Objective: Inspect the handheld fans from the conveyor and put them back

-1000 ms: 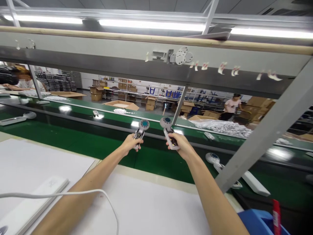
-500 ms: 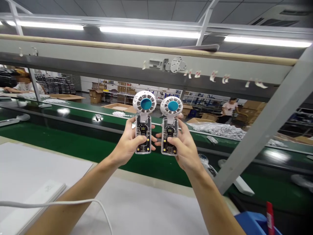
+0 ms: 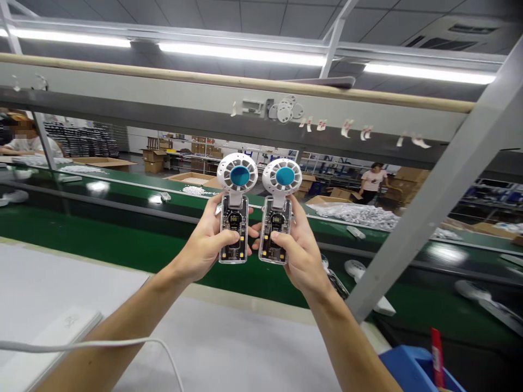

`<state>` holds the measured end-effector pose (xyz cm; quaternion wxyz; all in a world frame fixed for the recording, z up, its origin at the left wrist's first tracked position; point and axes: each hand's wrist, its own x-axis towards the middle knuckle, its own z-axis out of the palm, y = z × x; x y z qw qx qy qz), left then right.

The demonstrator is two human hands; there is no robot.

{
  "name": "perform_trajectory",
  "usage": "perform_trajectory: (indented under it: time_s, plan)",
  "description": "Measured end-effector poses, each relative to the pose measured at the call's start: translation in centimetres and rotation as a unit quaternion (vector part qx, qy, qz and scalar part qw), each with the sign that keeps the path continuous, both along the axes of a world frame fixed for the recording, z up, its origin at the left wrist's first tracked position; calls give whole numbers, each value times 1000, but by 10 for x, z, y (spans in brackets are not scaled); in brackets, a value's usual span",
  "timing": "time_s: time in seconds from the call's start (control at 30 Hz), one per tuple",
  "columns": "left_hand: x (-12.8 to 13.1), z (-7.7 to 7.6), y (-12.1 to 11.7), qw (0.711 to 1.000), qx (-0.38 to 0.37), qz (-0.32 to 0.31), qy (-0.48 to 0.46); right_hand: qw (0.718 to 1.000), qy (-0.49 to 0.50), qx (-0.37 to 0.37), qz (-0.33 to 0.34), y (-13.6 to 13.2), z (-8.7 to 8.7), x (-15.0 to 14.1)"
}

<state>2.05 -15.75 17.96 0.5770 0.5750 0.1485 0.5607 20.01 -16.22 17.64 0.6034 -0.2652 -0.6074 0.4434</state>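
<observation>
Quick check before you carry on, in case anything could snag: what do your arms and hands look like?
The left hand and right hand are bare, with no gloves, and no ring shows. The left forearm and right forearm are bare too, with no sleeve or watch in view. A thin white cable crosses the view in front of the left forearm.

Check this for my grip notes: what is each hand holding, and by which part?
The left hand holds a small fan by its clear handle. The right hand holds a second fan by its handle too.
</observation>
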Motion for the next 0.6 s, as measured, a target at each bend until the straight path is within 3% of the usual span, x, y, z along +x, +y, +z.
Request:
perform_trajectory:
  time_s: [0.23, 0.6]
  plan:
    - [-2, 2, -2, 1000, -2, -14, 11, 1000, -8, 23, -11, 2, -3, 0]
    - [-1, -3, 0, 998, -33, -43, -22, 1000, -1, -12, 14, -2, 3, 4]
